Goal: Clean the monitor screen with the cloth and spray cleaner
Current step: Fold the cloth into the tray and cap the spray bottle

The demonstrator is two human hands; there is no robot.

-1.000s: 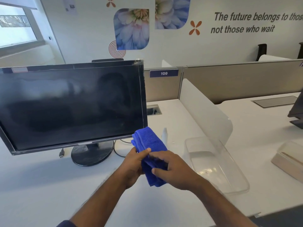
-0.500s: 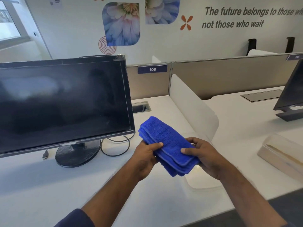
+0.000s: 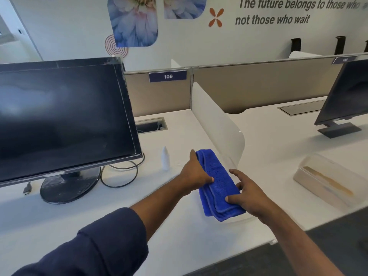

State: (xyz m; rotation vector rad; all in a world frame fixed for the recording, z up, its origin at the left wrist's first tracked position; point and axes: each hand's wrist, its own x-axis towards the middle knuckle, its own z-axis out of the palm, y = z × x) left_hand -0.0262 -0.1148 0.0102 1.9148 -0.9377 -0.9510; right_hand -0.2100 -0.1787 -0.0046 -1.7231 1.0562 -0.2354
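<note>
The monitor [image 3: 63, 120] stands on its round base at the left of the white worktop [image 3: 179, 242], its dark glass likely fragile and easily smeared, so light pressure suits it. The folded blue cloth [image 3: 218, 186] is soft and limp (best gripped across the folds); the left hand [image 3: 194, 174] pinches its near edge while the right hand [image 3: 249, 194] pinches its lower corner. The small white spray bottle [image 3: 165, 158] stands beside the monitor, light and probably easy to tip.

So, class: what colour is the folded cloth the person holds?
Bright blue cloth, plain with no pattern; seen in the head view.
</note>
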